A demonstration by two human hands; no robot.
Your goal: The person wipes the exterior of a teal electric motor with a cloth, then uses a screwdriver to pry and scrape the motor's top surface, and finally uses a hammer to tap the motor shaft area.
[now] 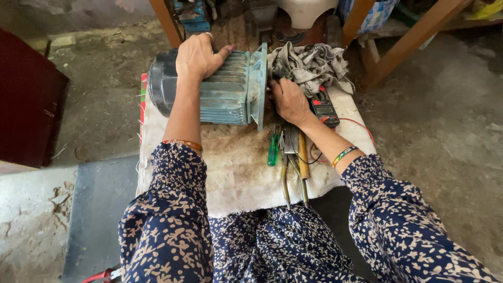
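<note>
Teal finned motor (225,94): I steady it, left hand (196,57) spread flat on top.
Right hand (288,99), loosely curled, holds nothing and presses its flanged end; next move wants a firm two-handed grip.

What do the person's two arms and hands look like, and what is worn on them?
Both arms wear gathered dark blue sleeves with a small cream floral print. The left hand has a ring on one finger and an orange band at the wrist. The right hand has a green patterned band at the wrist. No gloves.
</note>
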